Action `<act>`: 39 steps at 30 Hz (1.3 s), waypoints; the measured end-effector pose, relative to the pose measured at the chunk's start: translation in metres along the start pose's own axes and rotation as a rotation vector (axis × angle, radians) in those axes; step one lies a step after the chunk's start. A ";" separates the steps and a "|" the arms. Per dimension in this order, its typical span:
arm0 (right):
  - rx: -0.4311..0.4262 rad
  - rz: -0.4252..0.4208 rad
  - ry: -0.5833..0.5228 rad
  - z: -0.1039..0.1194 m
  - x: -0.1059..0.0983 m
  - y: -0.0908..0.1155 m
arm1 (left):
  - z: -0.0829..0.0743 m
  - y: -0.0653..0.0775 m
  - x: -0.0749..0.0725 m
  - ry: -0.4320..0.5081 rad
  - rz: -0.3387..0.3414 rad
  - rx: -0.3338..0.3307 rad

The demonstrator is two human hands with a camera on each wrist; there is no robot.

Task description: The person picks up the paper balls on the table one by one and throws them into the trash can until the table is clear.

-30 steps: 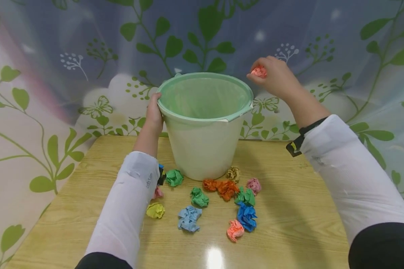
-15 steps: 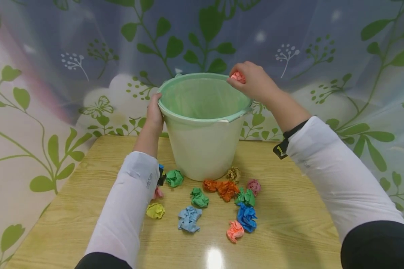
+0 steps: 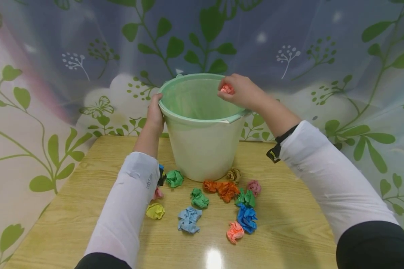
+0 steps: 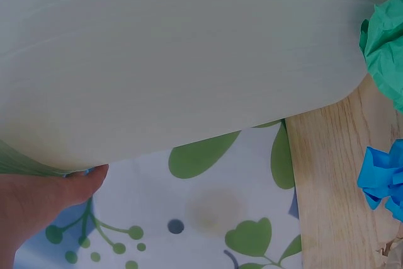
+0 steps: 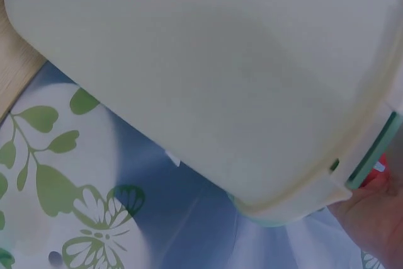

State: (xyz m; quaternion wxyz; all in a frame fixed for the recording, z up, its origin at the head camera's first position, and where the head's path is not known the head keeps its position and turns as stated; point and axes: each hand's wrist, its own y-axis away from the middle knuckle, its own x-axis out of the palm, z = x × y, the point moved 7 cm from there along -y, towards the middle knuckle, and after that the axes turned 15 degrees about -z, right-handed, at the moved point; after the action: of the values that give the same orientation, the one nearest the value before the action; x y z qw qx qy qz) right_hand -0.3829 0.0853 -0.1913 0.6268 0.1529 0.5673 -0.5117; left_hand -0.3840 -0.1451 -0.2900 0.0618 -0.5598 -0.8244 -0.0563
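Observation:
A white bucket with a pale green rim and inside stands upright at the back of the table. My left hand holds its rim on the left side; in the left wrist view the thumb lies along the outer wall. Over the right part of the bucket's mouth, my right hand pinches a coral crumpled paper ball between thumb and fingers. The right wrist view shows the bucket wall filling most of the picture, with part of the right hand beyond the rim.
Several crumpled paper balls lie in front of the bucket, among them a light blue one, a yellow one, a blue one and an orange one. A leaf-patterned curtain hangs behind the wooden table.
My right hand has moved left and down with the coral paper ball, from right of the bucket to over its mouth. My left hand stays on the rim.

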 end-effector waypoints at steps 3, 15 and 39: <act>-0.018 0.036 0.004 0.002 0.005 0.000 | 0.000 0.000 0.000 -0.002 -0.005 0.001; -0.123 0.167 0.046 0.013 0.021 0.002 | -0.001 0.000 -0.004 0.005 -0.010 -0.004; -0.018 0.080 0.131 0.002 -0.011 0.013 | -0.001 0.001 -0.001 -0.007 0.017 -0.001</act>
State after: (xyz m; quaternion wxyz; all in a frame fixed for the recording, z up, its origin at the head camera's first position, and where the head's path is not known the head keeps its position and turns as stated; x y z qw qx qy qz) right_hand -0.3693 0.0941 -0.1861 0.6096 0.2032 0.6052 -0.4699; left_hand -0.3825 -0.1456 -0.2888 0.0592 -0.5669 -0.8199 -0.0544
